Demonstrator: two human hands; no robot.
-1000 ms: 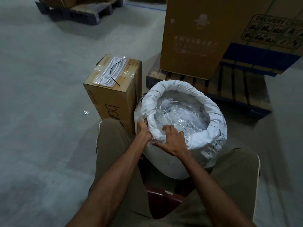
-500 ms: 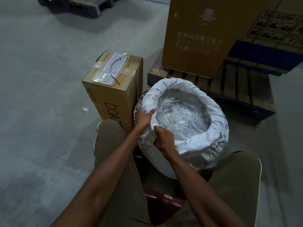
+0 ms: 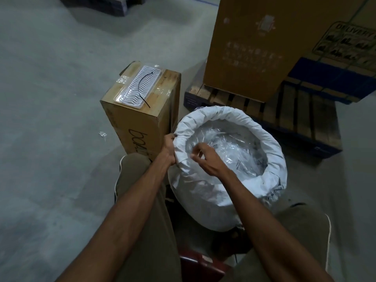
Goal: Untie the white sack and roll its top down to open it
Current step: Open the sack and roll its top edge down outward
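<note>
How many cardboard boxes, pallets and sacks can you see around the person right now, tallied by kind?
Cardboard boxes: 3, the small box, the tall box, and the labelled box at the right edge.
Pallets: 2, one under the tall box, one at the top left.
White sacks: 1.
Total: 6

A grey concrete floor [image 3: 50, 139] carries an upright carton [image 3: 140, 119] left of the open white sack [image 3: 205, 192], a wooden pallet [image 3: 295, 119] at far right, and a small clear scrap [image 3: 102, 134] at left.
</note>
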